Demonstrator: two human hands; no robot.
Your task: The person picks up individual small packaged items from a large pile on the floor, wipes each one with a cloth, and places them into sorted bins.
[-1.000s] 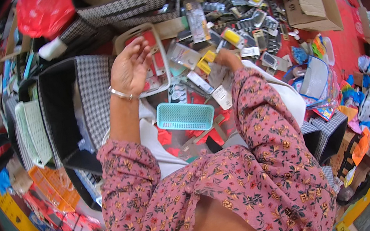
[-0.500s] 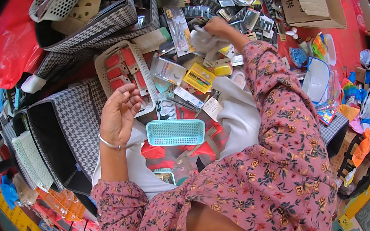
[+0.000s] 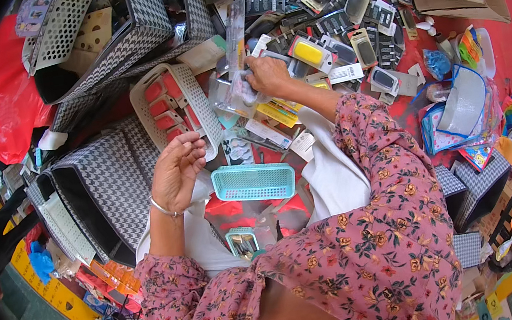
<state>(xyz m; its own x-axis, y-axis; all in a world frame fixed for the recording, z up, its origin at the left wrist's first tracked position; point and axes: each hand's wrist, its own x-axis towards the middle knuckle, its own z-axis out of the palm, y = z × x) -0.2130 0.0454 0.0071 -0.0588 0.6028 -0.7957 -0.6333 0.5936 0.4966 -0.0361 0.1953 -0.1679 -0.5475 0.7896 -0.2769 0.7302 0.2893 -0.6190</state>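
Note:
My right hand (image 3: 270, 76) is closed at the edge of a clear plastic package (image 3: 238, 96), whose contents I cannot make out. Above it a long clear pack (image 3: 237, 27) lies slanted. My left hand (image 3: 173, 175), a bangle on its wrist, hovers beside the cream basket (image 3: 139, 96) of red-and-white packs. Its fingers are curled together, with nothing visible in them. Between my arms sits a turquoise perforated basket (image 3: 255, 190). A yellow pack (image 3: 280, 111) and a white box (image 3: 267, 133) lie just below my right hand.
Blister-packed goods (image 3: 318, 1) are heaped at the far side, with a yellow-fronted pack (image 3: 311, 53) among them. A cardboard box (image 3: 464, 3) stands far right. Houndstooth storage boxes (image 3: 109, 175) crowd the left. Plastic bags and pouches (image 3: 460, 106) lie at right.
My right hand has moved left and nearer, bringing the clear package beside the long pack. The fingers of my left hand have drawn closer together. The whole view has shifted slightly.

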